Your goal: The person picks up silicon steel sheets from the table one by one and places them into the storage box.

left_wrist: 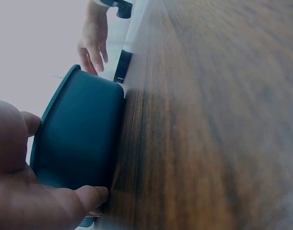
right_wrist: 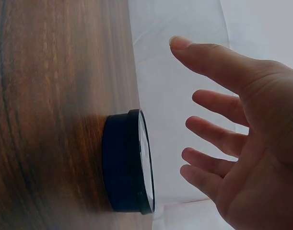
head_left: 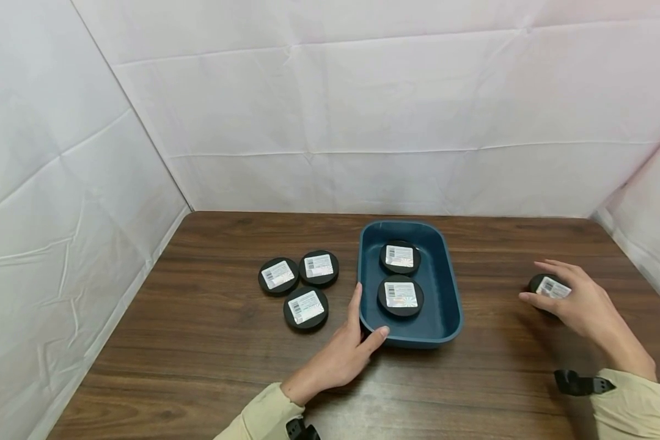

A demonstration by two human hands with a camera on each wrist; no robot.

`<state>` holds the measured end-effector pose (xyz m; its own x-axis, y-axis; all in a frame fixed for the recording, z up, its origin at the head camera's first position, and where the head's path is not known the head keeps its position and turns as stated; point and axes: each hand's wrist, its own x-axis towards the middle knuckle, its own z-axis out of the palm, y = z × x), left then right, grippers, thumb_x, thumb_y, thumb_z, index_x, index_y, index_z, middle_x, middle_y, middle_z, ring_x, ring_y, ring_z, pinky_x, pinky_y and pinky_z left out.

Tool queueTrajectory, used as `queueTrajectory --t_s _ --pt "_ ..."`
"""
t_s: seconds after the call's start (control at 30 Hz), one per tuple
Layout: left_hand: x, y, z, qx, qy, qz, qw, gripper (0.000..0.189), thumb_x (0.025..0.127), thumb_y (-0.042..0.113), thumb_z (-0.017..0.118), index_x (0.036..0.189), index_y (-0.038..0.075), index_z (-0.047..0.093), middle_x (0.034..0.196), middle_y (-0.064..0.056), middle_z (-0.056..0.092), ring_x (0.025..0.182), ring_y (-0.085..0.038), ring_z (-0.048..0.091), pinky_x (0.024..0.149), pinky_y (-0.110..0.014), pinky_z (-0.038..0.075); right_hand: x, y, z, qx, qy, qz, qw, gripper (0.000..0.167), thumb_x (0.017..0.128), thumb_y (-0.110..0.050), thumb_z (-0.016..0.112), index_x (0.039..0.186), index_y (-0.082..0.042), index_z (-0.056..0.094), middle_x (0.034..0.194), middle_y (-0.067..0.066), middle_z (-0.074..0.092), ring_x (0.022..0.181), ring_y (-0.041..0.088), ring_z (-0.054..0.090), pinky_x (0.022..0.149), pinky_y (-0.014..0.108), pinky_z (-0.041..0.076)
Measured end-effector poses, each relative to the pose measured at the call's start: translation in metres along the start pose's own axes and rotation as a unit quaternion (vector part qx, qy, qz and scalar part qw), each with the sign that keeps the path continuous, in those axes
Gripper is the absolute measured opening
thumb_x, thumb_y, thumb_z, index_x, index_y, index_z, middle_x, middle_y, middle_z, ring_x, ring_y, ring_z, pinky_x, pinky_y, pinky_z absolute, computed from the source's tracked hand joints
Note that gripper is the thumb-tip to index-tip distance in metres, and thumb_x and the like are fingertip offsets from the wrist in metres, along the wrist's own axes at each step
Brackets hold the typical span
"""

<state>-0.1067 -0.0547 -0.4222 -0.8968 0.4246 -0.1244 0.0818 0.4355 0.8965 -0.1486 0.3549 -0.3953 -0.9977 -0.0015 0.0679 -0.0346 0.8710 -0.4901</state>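
A blue rectangular tub stands on the table with two round black lidded containers inside, one nearer and one farther. My left hand grips the tub's near left corner, fingers along the left side and thumb at the front rim. In the left wrist view its fingertips press the outer wall. At the right, my right hand hovers over another round black container with a white barcode label. Fingers and thumb are spread apart, and in the right wrist view a gap separates them from the container.
Left of the tub, three more labelled black containers lie grouped on the brown wooden table. White cloth walls enclose the table at the back and both sides. Dark wrist straps sit on both sleeves.
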Motion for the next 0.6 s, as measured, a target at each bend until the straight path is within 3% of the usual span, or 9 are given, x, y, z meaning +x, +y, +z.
queueTrajectory --t_s 0.6 --pt "-0.002 0.002 -0.001 0.002 -0.002 -0.003 1.0000 0.084 0.106 0.047 0.045 0.161 0.024 -0.013 0.168 -0.018 0.011 0.153 -0.034 0.026 0.120 -0.055 0.028 -0.001 0.020 0.000 -0.005 -0.006 0.021 0.9997 0.090 0.089 -0.047 0.074 0.154 -0.001 0.034 0.151 0.040 0.026 0.127 0.067 0.030 0.091 0.073 0.030"
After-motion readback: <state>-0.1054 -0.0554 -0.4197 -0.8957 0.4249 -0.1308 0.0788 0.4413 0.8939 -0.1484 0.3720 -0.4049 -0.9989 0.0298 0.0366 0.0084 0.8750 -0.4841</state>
